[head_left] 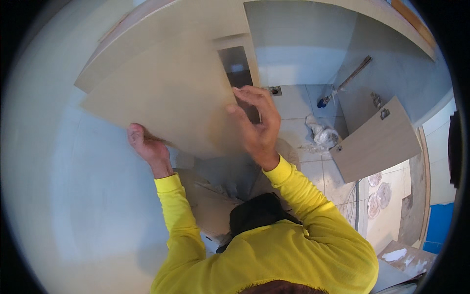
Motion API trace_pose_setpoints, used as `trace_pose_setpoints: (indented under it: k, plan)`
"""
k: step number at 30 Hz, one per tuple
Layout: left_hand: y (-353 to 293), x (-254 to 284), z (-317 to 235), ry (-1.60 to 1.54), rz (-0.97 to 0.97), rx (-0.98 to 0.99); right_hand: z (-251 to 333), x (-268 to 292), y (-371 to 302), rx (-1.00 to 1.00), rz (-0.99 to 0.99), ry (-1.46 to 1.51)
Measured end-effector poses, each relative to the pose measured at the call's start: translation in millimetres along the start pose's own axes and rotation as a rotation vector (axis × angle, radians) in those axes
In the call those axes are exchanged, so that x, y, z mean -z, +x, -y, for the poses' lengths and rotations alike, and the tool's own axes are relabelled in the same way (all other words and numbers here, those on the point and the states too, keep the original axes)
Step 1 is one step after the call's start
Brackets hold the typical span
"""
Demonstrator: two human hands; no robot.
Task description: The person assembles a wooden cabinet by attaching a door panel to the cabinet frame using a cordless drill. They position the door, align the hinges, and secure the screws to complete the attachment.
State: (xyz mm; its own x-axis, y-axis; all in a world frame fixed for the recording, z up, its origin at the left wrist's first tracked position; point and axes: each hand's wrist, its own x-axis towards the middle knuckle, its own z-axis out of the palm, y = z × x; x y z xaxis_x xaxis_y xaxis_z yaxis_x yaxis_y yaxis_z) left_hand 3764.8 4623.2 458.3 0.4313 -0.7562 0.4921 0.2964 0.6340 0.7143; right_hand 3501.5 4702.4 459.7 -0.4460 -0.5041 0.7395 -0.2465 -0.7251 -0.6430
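While the left hand (152,151) pinches the beige panel (166,88) at seven o'clock, the half-spread right hand (262,127) is at three, floor tiles (309,174) at four.

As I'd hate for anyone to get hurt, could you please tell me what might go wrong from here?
The panel could slip: the left hand holds it by its lower edge. The right hand, close to the opening, might get pinched. Crumpled plastic on the floor could trip someone.
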Motion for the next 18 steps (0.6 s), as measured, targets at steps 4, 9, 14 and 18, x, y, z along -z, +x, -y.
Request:
trace_pose_setpoints:
  k: [4,9,14,18]
  plan:
    - [3,9,62,0.005,0.032,0.052,-39,11,-12,-0.124,-0.053,-0.022]
    - [-14,-1,102,0.049,0.011,0.157,-68,22,-20,-0.191,-0.120,-0.022]
    - [-15,-15,120,0.115,-0.063,0.317,-83,25,-17,-0.082,-0.147,-0.113]
    - [-4,-33,123,0.155,0.107,0.266,-94,24,-11,-0.066,-0.187,-0.113]
